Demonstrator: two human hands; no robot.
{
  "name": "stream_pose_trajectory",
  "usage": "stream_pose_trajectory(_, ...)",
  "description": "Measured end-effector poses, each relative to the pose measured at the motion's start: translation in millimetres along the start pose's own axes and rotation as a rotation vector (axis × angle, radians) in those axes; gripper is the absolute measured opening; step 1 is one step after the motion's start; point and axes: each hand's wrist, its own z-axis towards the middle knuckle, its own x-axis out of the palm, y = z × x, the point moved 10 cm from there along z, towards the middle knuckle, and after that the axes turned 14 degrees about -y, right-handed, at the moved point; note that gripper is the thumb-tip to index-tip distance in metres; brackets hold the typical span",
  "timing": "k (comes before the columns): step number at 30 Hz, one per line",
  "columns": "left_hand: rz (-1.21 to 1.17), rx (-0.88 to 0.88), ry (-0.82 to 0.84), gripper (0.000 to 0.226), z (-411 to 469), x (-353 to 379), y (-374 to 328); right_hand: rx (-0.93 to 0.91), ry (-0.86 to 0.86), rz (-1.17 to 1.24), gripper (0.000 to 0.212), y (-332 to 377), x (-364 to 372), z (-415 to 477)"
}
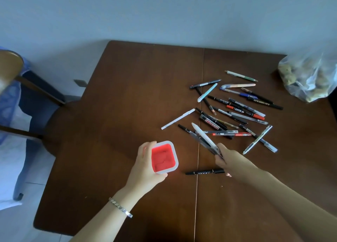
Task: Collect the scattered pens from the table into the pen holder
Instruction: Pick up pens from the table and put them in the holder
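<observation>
A square pen holder [164, 157], red inside with a clear white rim, stands on the brown table [127, 96]. My left hand [145, 166] grips its left side. My right hand [228, 158] holds a small bunch of pens [204, 137], a white one and darker ones, their tips pointing up-left above the table. A black marker [205, 172] lies just below that hand. Several scattered pens [235, 107] lie in a heap to the upper right, among them a white pen [177, 119] and a whiteboard marker [211, 123].
A clear plastic bag [310, 77] of lumpy items sits at the table's right edge. A wooden chair [27, 88] with blue and white cloth stands to the left. The wall runs behind the table's far edge.
</observation>
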Motion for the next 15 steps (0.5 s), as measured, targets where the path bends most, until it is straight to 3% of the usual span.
stream_pose_trajectory(2,-0.047,-0.022,0.013,0.097,0,0,2,-0.020,0.013,0.197,0.011,30,-22,-17)
stream_pose_trajectory(4,-0.081,-0.027,0.019,0.100,0,0,0,-0.100,0.032,0.208,0.016,61,-38,-33)
stream_pose_trajectory(9,-0.175,-0.079,0.047,0.093,-5,-1,0,-0.220,0.186,-0.107,0.022,100,-14,-40)
stream_pose_trajectory(15,-0.196,-0.082,0.026,0.092,-4,-6,4,-0.147,0.203,-0.225,0.026,129,20,-15)
